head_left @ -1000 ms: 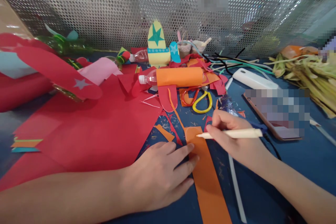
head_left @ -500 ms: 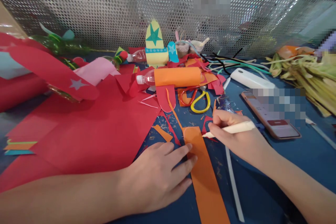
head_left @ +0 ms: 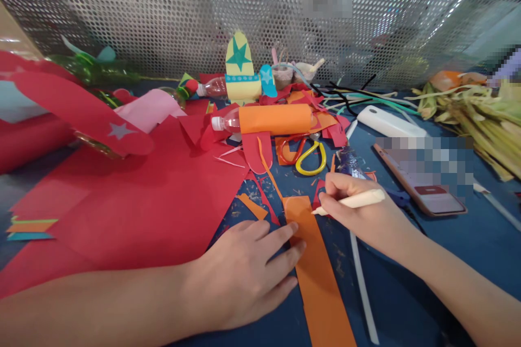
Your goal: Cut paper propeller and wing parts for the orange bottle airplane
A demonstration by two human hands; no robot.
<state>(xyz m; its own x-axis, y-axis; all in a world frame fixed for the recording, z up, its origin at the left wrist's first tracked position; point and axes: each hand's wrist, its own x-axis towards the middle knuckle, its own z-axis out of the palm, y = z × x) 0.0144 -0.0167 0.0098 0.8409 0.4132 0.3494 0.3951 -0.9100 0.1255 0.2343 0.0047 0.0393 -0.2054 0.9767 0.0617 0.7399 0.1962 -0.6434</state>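
orange paper strip (head_left: 319, 276), cream pen (head_left: 365, 198) shifted to its right edge

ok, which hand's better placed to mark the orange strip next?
Right, likely: the right hand holds the pale pen, tip at the edge of the orange strip. The left hand holds no pen; its fingertips rest on the strip.
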